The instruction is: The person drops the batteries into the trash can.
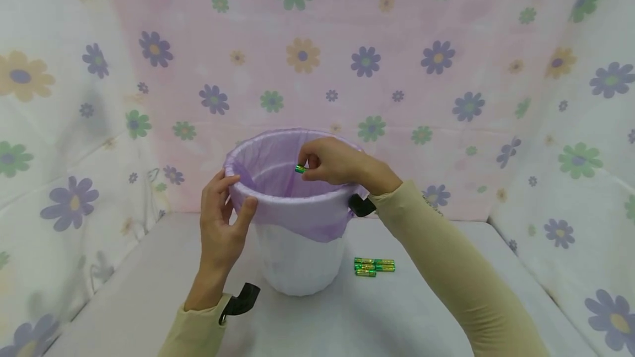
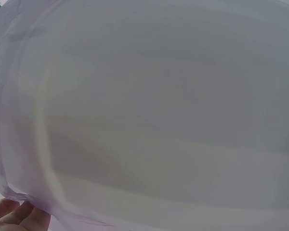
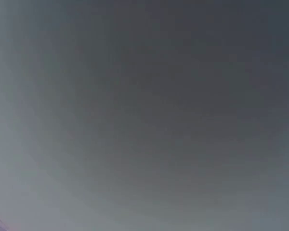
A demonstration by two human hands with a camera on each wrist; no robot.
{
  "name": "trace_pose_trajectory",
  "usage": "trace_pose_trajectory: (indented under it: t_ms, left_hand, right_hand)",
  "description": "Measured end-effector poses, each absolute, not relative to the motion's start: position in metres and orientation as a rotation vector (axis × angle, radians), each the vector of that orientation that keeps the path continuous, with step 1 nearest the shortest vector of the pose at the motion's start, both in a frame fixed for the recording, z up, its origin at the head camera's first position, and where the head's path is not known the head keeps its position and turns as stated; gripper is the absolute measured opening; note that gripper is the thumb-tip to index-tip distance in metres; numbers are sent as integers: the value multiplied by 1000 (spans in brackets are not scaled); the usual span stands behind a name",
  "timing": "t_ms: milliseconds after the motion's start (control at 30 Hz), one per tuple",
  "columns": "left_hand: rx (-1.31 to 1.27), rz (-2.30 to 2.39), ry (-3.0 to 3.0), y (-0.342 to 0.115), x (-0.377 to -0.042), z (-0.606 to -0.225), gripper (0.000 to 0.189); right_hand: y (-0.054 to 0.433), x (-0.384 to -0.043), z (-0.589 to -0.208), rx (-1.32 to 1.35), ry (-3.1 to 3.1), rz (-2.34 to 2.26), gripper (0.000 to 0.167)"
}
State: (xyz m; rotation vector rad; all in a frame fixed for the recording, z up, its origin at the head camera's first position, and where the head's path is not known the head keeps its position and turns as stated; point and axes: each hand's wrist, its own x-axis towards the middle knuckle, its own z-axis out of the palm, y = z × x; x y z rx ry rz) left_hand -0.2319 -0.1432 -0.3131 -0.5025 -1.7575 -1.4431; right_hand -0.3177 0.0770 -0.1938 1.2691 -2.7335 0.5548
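A white trash can (image 1: 300, 263) stands upright, lined with a purple plastic bag (image 1: 317, 223) folded over its rim. My left hand (image 1: 220, 238) grips the left side of the rim, and a few of its fingertips (image 2: 26, 216) show at the lower left of the left wrist view. Over the opening, my right hand (image 1: 339, 163) pinches a small green-and-gold battery (image 1: 300, 169) between thumb and fingers. The right wrist view is nearly filled by a blurred grey surface, so neither the hand nor the battery shows there.
To the right of the can, several green-and-gold batteries (image 1: 374, 266) lie in rows on the white tabletop (image 1: 416, 313). A flower-patterned pink curtain (image 1: 337, 76) hangs behind, with similar white cloth at both sides.
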Motion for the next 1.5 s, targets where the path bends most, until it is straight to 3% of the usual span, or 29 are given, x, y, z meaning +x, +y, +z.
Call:
trace_pose_trajectory:
  t_ms: [233, 567, 900, 1500]
  left_hand:
    - [-502, -1456, -1759, -135, -213, -297, 44]
    - [-488, -1452, -1762, -145, -234, -315, 48]
    - [-499, -1458, -1762, -136, -217, -300, 45]
    - [-485, -1468, -1763, -146, -236, -317, 49]
  right_hand:
    - [75, -322, -198, 1249, -2742, 490, 14]
    - [74, -321, -197, 1225, -2765, 456, 22]
    - [78, -321, -197, 1235, -2753, 504, 22]
    - [150, -286, -186, 1137, -2532, 701, 17]
